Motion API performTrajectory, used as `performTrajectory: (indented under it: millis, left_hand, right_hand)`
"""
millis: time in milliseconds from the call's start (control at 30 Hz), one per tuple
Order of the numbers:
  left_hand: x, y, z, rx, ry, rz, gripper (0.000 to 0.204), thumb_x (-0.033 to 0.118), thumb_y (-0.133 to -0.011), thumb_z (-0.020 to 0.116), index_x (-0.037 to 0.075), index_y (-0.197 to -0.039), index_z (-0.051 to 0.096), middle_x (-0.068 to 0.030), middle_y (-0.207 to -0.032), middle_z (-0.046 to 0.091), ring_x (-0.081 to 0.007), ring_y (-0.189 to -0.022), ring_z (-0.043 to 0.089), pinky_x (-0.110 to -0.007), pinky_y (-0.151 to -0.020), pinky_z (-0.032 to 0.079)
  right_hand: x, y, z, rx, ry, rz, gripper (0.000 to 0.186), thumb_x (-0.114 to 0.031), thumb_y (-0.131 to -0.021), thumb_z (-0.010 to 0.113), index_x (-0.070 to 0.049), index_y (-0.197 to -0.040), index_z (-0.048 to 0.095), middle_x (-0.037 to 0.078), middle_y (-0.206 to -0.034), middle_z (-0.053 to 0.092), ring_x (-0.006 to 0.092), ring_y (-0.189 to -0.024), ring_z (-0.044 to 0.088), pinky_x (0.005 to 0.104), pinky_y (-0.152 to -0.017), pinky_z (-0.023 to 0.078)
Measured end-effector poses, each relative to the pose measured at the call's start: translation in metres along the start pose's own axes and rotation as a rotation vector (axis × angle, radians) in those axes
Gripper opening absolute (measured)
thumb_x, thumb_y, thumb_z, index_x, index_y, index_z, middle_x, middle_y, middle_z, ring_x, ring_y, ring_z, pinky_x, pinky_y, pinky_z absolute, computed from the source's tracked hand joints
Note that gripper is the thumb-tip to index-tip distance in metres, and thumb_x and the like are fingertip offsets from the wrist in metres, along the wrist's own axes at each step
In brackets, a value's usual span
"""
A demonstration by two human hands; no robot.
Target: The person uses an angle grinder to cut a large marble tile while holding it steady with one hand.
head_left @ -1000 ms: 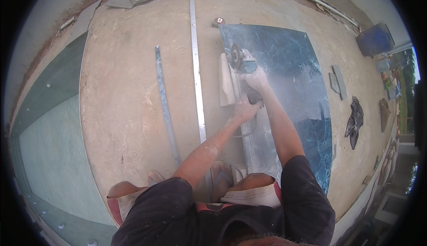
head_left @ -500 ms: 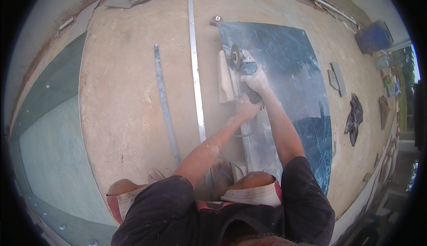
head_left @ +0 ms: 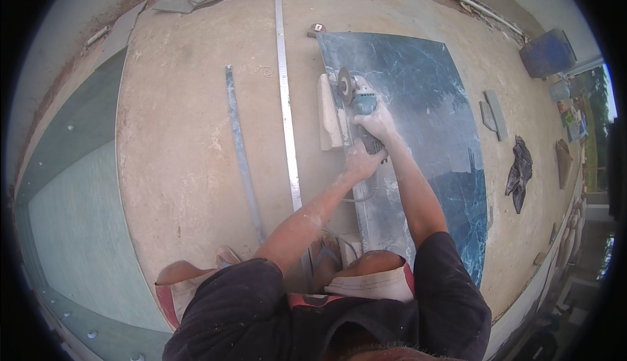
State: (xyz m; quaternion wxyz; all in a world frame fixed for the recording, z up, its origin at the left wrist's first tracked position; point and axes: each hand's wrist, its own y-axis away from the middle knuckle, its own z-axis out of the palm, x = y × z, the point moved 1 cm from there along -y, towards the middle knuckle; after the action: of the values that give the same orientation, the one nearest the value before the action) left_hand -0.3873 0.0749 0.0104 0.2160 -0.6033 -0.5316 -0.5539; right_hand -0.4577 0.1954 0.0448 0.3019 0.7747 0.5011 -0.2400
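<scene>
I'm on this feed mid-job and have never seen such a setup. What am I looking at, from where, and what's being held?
This isn't a robot: these are a person's two bare hands, seen from a head-worn fisheye camera looking down. The left hand grips the dark rear of a teal-and-black angle grinder; the right hand holds it nearer its round disc. Beneath lies a glossy blue marble-patterned slab, dusty along its left. Left of it, on the tan floor, lie a long silver metal bar and a narrow blue strip.
</scene>
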Motion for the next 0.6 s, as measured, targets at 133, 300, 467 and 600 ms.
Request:
performTrajectory:
  millis: [133,300,467,600]
  left_hand:
    - [0.001,0.002,0.000,0.007,0.015,-0.001,0.087,0.058,-0.078,0.080,-0.015,-0.116,0.054,-0.0310,-0.107,0.069,-0.0421,-0.106,0.069,-0.047,-0.094,0.054]
    - [0.003,0.001,0.002,-0.002,0.050,-0.002,0.086,0.057,-0.077,0.081,-0.015,-0.115,0.055,-0.0311,-0.105,0.069,-0.0424,-0.106,0.069,-0.047,-0.094,0.053]
    - [-0.012,-0.012,0.005,0.003,0.081,0.036,0.081,0.052,-0.078,0.082,-0.016,-0.113,0.056,-0.0305,-0.103,0.070,-0.0409,-0.104,0.070,-0.047,-0.092,0.054]
    - [-0.007,-0.020,-0.005,-0.159,0.210,0.034,0.079,0.051,-0.078,0.082,-0.015,-0.112,0.056,-0.0302,-0.104,0.070,-0.0401,-0.104,0.070,-0.046,-0.090,0.054]
  right_hand:
    - [0.005,0.004,-0.002,-0.009,0.004,0.009,0.087,-0.033,-0.062,0.084,0.008,-0.134,0.055,0.027,-0.125,0.067,0.0361,-0.117,0.066,0.0407,-0.099,0.051]
    - [0.012,0.001,-0.002,-0.002,0.006,-0.001,0.088,-0.034,-0.063,0.083,0.009,-0.135,0.054,0.028,-0.125,0.066,0.0370,-0.118,0.065,0.0410,-0.100,0.051]
    - [0.006,-0.003,0.004,0.043,0.027,0.015,0.083,-0.032,-0.063,0.081,0.009,-0.131,0.057,0.029,-0.123,0.067,0.0386,-0.116,0.066,0.0425,-0.098,0.053]
    - [-0.010,-0.002,-0.003,-0.044,-0.008,0.056,0.086,-0.032,-0.065,0.081,0.007,-0.136,0.053,0.028,-0.125,0.066,0.0365,-0.116,0.066,0.0409,-0.098,0.052]
